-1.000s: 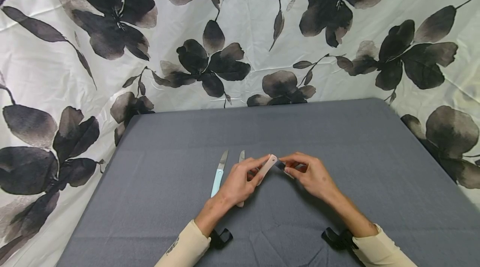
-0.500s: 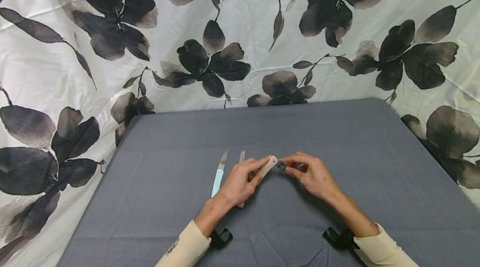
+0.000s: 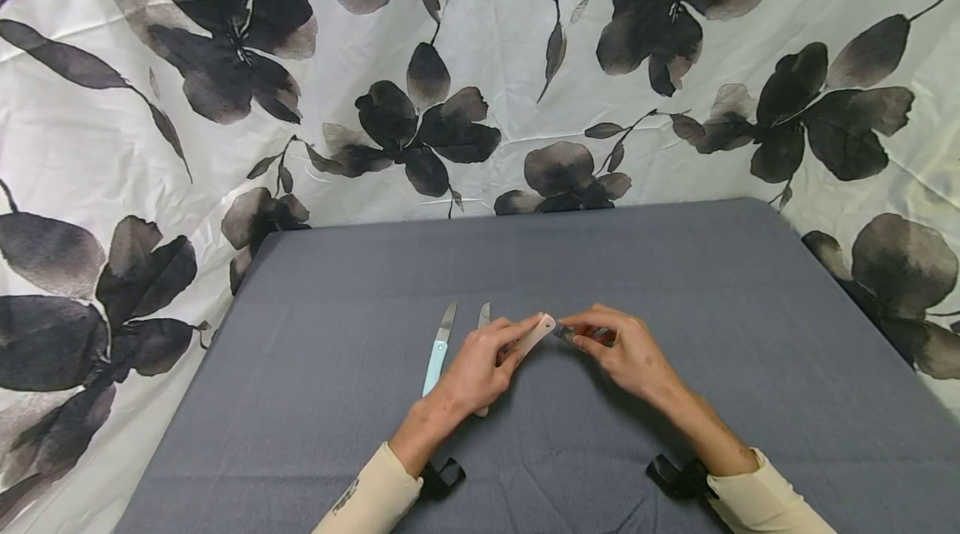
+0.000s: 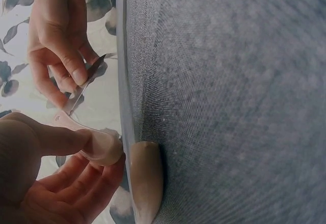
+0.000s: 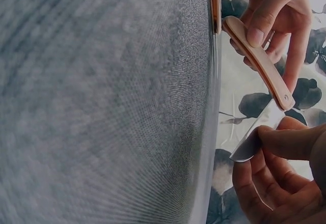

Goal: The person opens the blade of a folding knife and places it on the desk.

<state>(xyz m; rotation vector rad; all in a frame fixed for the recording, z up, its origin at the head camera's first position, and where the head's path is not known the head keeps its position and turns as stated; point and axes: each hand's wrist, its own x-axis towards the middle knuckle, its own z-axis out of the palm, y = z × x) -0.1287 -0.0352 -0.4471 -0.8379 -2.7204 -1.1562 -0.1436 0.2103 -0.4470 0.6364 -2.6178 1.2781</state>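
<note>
Between my two hands is a folding knife with a pale pink handle point(image 5: 262, 61) and a shiny steel blade point(image 5: 254, 135), bent at its pivot so that blade and handle form an angle. My left hand point(image 3: 480, 363) grips the handle between thumb and fingers. The blade is pinched by my right hand point(image 3: 622, 351), thumb on one face and fingers on the other. On the table left of the hands lies an unfolded knife with a light blue handle point(image 3: 435, 367). Another unfolded knife point(image 3: 483, 315) lies beside it, its middle hidden behind my left hand.
A grey cloth covers the table point(image 3: 360, 267). Behind it hangs a white curtain point(image 3: 525, 117) with dark flowers. Black straps point(image 3: 444, 480) sit at both wrists, by the cream sleeves.
Both hands keep their grip on the pink knife. The angle between its blade and handle looks nearly the same, with only a slight shift of the handle and blade.
</note>
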